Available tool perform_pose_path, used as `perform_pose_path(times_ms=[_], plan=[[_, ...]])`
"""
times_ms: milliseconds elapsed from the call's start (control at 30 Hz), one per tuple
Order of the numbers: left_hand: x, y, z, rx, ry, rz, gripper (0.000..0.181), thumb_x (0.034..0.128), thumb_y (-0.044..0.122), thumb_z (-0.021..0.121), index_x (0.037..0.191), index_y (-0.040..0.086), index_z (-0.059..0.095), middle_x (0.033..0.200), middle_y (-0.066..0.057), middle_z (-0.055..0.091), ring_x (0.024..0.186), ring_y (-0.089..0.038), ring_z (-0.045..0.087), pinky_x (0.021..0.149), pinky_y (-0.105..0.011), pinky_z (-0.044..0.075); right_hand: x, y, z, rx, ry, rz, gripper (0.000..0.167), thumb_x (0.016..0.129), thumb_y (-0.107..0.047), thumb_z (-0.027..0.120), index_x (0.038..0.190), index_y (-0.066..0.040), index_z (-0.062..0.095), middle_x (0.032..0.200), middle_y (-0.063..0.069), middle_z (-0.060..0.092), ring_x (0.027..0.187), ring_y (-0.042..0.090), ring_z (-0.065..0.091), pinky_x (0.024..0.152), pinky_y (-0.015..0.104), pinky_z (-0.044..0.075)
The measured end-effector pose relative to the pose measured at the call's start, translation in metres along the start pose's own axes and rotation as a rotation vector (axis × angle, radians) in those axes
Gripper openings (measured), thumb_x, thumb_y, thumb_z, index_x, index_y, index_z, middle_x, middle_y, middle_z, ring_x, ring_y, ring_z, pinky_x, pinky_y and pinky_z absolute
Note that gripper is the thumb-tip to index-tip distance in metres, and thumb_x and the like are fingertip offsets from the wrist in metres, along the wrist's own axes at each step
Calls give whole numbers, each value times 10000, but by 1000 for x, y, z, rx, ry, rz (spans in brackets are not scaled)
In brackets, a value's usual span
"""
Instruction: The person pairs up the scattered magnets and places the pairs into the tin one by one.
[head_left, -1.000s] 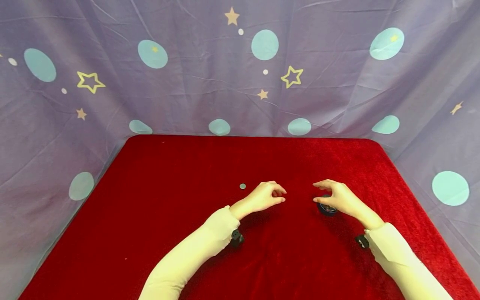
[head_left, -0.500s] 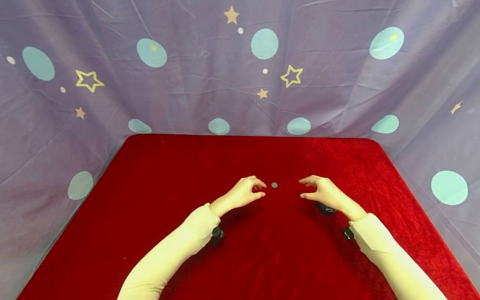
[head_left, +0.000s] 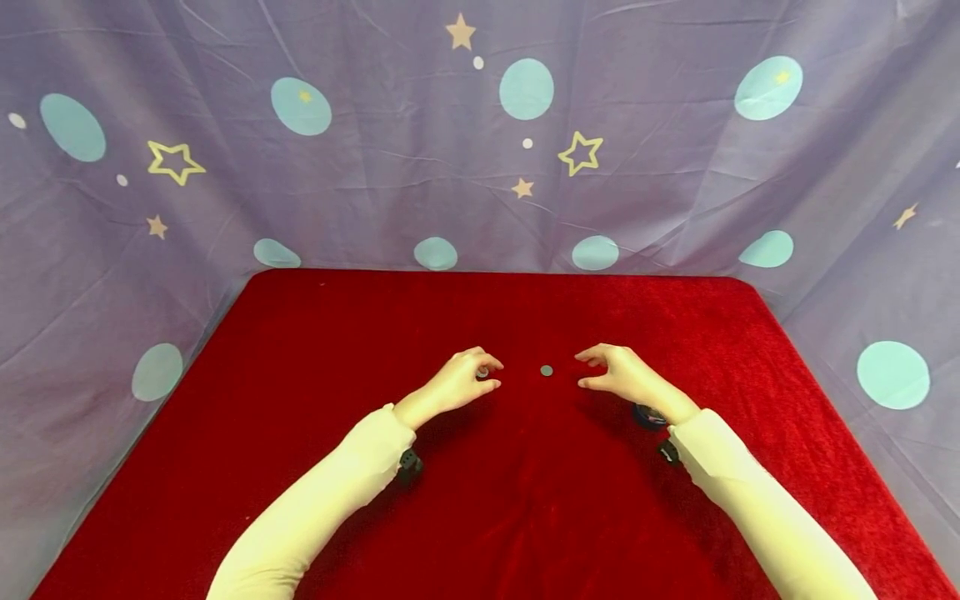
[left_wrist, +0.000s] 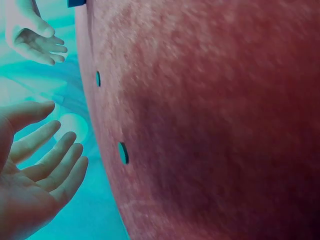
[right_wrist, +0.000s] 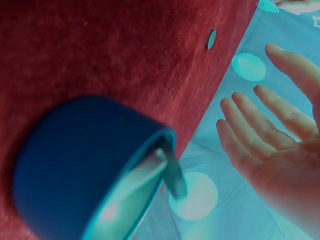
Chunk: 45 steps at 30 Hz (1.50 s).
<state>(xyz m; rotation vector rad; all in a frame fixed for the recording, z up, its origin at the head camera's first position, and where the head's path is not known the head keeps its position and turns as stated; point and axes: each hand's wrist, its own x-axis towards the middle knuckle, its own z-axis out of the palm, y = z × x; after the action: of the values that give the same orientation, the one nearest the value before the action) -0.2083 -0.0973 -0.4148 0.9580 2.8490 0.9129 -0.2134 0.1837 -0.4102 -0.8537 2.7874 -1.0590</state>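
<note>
Two small flat green discs lie on the red cloth. One disc (head_left: pixel 546 371) sits between my hands; the other disc (head_left: pixel 482 374) shows through the gap between my left thumb and fingers. My left hand (head_left: pixel 459 382) hovers over the cloth with relaxed fingers and nothing in it. In the left wrist view, both the nearer disc (left_wrist: pixel 123 153) and the farther one (left_wrist: pixel 98 79) lie apart from the fingers. My right hand (head_left: pixel 628 381) hovers empty, fingers loosely bent. Below its wrist stands a dark blue cup (right_wrist: pixel 75 160) with shiny metal pieces inside, their kind unclear.
The red cloth (head_left: pixel 525 517) covers the whole table. Purple curtains (head_left: pixel 375 167) with stars and dots enclose the back and both sides. A small dark camera (head_left: pixel 409 463) hangs at the left wrist and a similar camera (head_left: pixel 668 452) at the right.
Both hands have moved left over the cloth, still empty. The middle disc, first hidden by the left hand, came into view; the left disc now shows behind that hand's fingers. The cup stays put.
</note>
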Motion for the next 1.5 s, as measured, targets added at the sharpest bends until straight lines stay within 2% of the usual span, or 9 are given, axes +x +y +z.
perform_pose_path(times_ms=[167,467,867,1033,1167,1267,1333,1400,1500], plan=[[-1,-9,-1,-9,13,-16,236,775,99,649,981,-17,636,877,-130,578,804,-239,581,717,-300,460,9,0,4,8,-26,8,378,723,-88,695,1033,101,588,1018,235,599,889,349,589,755,451,464],[-1,-21,0,-56,-8,-82,251,785,58,638,1011,-45,612,899,-150,561,841,-253,582,739,-326,470,23,4,15,24,-59,31,371,730,-87,687,1035,101,590,1022,226,606,881,332,595,754,426,472],[1,-35,4,-46,-1,-109,251,761,19,636,1002,-48,612,919,-148,568,855,-260,577,743,-325,469,33,8,26,63,-65,64,339,724,-56,690,1008,106,600,992,219,617,863,313,605,716,352,494],[3,-39,5,-59,-3,-115,260,763,16,637,1007,-68,603,937,-171,566,849,-274,575,733,-309,465,36,14,31,67,-75,75,320,723,-53,696,995,94,612,963,201,630,839,288,614,702,329,497],[4,-50,10,-54,12,-64,267,767,60,646,1015,-32,613,931,-144,566,829,-243,581,719,-304,464,38,15,33,33,-78,70,303,719,-56,700,975,85,621,924,183,641,808,268,613,697,326,493],[15,-98,40,-24,60,15,261,753,143,674,981,22,630,875,-83,558,763,-165,575,657,-248,454,40,15,34,1,-78,58,301,713,-64,705,967,79,628,893,168,646,782,253,606,701,329,487],[24,-125,56,-32,59,30,283,746,212,696,974,56,638,859,-52,554,744,-131,566,635,-218,441,42,15,35,-21,-80,49,302,705,-71,712,960,72,634,866,152,649,764,240,599,699,326,482],[33,-151,70,-63,29,-1,310,724,258,720,967,79,648,852,-41,557,737,-126,565,624,-222,443,44,16,36,-38,-83,45,306,694,-79,723,952,64,641,846,135,647,752,227,584,695,320,472],[33,-145,67,-71,-12,-50,322,751,267,702,1008,82,645,898,-61,564,785,-157,574,670,-257,457,45,16,38,-59,-82,47,310,678,-86,736,944,48,651,829,110,635,748,212,561,694,310,458]])
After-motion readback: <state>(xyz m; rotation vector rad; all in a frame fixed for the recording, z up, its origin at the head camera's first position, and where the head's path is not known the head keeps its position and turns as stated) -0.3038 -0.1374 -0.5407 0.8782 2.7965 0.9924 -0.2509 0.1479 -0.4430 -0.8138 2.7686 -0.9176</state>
